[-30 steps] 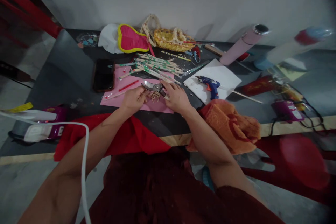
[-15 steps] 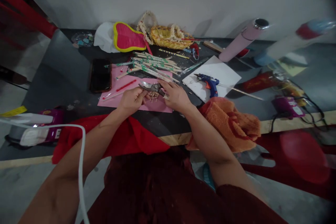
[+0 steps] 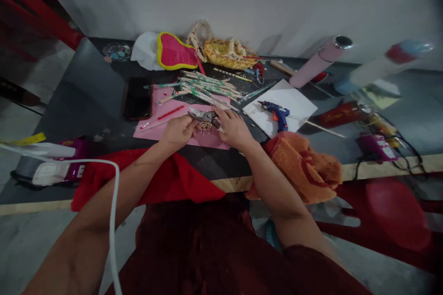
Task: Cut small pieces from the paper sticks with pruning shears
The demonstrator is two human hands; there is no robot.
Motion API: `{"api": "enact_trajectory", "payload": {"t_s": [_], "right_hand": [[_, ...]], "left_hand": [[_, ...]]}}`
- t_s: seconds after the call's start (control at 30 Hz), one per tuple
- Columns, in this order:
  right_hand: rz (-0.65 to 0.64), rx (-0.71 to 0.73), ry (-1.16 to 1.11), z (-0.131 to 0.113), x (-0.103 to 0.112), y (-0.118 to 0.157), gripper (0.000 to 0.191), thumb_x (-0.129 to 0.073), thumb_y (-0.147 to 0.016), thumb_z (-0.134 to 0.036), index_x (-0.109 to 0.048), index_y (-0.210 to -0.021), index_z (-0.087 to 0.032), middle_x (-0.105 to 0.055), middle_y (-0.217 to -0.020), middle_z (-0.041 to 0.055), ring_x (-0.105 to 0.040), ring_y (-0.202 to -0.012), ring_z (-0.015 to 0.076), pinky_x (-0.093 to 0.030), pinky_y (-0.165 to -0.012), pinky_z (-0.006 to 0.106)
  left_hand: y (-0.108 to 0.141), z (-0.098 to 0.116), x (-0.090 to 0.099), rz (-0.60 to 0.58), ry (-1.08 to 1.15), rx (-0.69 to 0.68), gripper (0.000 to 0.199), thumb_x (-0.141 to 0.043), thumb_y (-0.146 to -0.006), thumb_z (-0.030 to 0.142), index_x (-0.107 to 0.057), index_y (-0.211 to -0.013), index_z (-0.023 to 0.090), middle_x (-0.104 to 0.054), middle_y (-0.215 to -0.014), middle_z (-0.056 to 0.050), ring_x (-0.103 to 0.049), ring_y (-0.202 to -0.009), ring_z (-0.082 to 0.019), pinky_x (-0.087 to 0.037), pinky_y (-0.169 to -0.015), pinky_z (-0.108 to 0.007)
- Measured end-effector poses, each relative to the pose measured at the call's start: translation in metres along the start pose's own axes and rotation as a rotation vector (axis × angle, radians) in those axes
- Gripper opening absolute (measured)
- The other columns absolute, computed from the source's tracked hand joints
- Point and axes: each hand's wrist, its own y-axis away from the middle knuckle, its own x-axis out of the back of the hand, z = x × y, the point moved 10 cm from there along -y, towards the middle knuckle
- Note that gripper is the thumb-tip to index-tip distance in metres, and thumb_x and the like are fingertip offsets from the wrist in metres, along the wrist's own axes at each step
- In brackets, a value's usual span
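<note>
My right hand (image 3: 234,127) is wrapped round the handles of a pair of pruning shears (image 3: 202,115), whose blades point left. Close by the blades, my left hand (image 3: 180,131) is closed in a pinch; what sits between its fingers is too small to make out. Beneath the shears, a small heap of short cut stick pieces (image 3: 206,126) lies on a pink sheet (image 3: 152,130). Just beyond the hands is a loose pile of paper-wrapped chopsticks (image 3: 207,85), white with green print. A red stick (image 3: 171,111) lies left of the shears.
A phone (image 3: 138,98) lies left of the sheet. To the right, a blue glue gun (image 3: 278,114) rests on a white board (image 3: 254,109), near an orange cloth (image 3: 304,166) and a pink flask (image 3: 320,62). A yellow basket (image 3: 228,59) stands against the wall. Red cloth (image 3: 180,179) hangs over the front edge.
The whole view has shifted slightly, so things sit a little further right on the left side. Both hands keep nearly the same pose at the shears.
</note>
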Motion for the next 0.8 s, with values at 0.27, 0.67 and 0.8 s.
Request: {"api": "enact_trajectory", "payload": {"t_s": [0.27,0.67,0.8], "right_hand": [[-0.042,0.066,-0.034,0.01,0.0,0.0,0.067,-0.05,-0.079,-0.02,-0.034,-0.144,-0.025,-0.05,-0.134,0.0099,-0.047,-0.119,0.0275,-0.039,-0.096,0.043],[0.057,-0.012,-0.058,-0.003,0.01,0.004,0.057,-0.045,-0.084,-0.021,-0.037,-0.141,-0.025,-0.058,-0.124,0.0084,-0.055,-0.109,0.0248,-0.044,-0.091,0.036],[0.054,-0.024,-0.089,-0.004,0.006,0.003,0.062,-0.048,-0.08,-0.02,-0.036,-0.141,-0.024,-0.058,-0.124,0.0083,-0.055,-0.109,0.0253,-0.046,-0.089,0.036]], "left_hand": [[0.0,-0.004,-0.013,-0.108,-0.008,0.047,0.035,-0.042,-0.091,0.036,-0.068,-0.078,0.016,-0.064,-0.054,0.0,-0.059,-0.046,-0.01,-0.043,-0.049,-0.021],[0.001,0.008,0.008,0.018,0.044,0.002,0.036,-0.042,-0.091,0.035,-0.066,-0.074,0.015,-0.065,-0.055,-0.001,-0.06,-0.048,-0.011,-0.045,-0.051,-0.02],[0.001,0.01,0.017,0.124,0.073,-0.017,0.028,-0.046,-0.09,0.034,-0.065,-0.081,0.015,-0.071,-0.069,-0.002,-0.062,-0.053,-0.01,-0.045,-0.052,-0.019]]}}
